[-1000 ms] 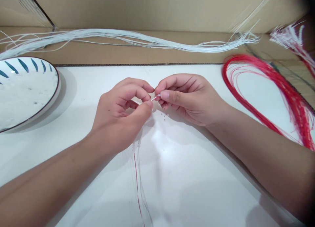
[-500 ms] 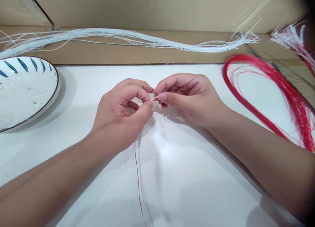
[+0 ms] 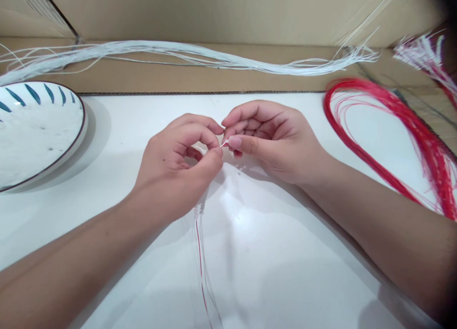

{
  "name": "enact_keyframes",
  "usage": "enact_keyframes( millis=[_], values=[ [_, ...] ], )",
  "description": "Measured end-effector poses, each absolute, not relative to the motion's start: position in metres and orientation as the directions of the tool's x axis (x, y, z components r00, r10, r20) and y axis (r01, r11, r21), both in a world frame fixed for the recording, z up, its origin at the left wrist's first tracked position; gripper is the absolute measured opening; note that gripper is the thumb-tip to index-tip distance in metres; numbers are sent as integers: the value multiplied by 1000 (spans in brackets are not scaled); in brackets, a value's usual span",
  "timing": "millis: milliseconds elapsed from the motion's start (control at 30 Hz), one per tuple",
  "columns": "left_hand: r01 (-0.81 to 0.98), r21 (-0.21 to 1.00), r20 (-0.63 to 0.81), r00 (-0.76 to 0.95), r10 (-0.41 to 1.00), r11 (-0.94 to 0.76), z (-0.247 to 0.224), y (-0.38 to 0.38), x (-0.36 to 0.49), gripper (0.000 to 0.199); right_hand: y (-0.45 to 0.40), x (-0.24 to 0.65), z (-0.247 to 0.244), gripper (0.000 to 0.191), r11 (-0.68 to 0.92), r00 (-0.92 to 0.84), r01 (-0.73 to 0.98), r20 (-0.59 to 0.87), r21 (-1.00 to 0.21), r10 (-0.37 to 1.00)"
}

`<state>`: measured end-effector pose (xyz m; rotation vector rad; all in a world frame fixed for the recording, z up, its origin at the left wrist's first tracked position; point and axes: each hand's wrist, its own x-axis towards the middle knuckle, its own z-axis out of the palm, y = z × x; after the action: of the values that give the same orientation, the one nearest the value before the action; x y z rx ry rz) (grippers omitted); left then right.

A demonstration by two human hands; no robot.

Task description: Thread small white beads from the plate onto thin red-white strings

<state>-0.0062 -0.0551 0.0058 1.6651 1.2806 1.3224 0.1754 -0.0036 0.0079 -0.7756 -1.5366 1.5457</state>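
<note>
Delicately, a left hand (image 3: 174, 167) and a right hand (image 3: 285, 148) are pinching a thin white strand (image 3: 224, 143) between thumbs and fingertips at frame centre, its light, seemingly flexible length probably calling for a gentle hold near the end.

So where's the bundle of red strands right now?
In the head view, the red strands lie at the right of the white table, beyond the right forearm.
</note>
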Motion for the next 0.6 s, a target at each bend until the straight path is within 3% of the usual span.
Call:
enact_keyframes(
  millis=[267, 600],
  values=[
    [303, 915, 271, 26, 962, -266, 9, -56, -7, 17, -2, 178, 8, 21, 165, -524, -112, 200, -980, 828],
    [348, 893, 287, 49, 957, -286, 9, -55, -8, 14, -7, 177, 6, 19, 174, -556, -84, 191, -981, 809]
  ],
)
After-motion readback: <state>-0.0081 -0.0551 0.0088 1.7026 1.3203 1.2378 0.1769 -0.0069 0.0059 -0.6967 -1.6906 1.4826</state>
